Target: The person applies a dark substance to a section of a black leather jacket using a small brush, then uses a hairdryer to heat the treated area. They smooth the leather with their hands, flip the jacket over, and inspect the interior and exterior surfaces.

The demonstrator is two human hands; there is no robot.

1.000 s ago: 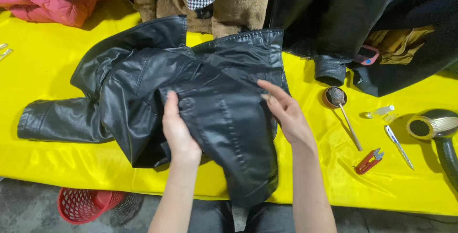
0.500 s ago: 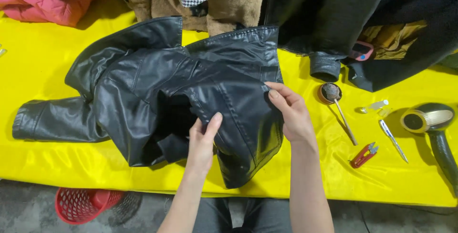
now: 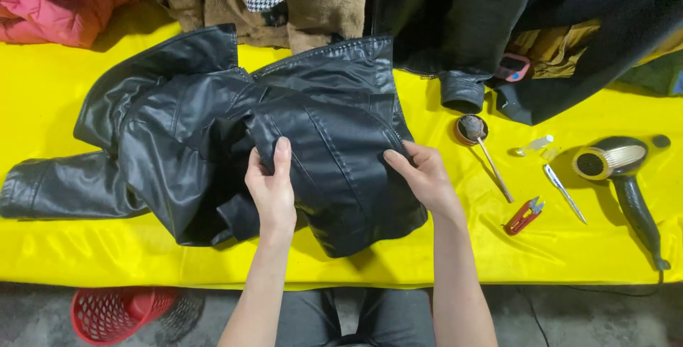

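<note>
Pinching black leather jacket (image 3: 213, 126), left hand (image 3: 272, 189) grip clenched; right hand (image 3: 425, 176) flat, released.

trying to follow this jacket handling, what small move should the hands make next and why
Probably a short outward pull with both hands to flatten the panel between them. The left hand pinches a fold of the black leather jacket, the right hand presses its right edge, and the leather between them shows creases. The rest lies bunched on the yellow table cover, the sleeve stretched out to the left.
</note>
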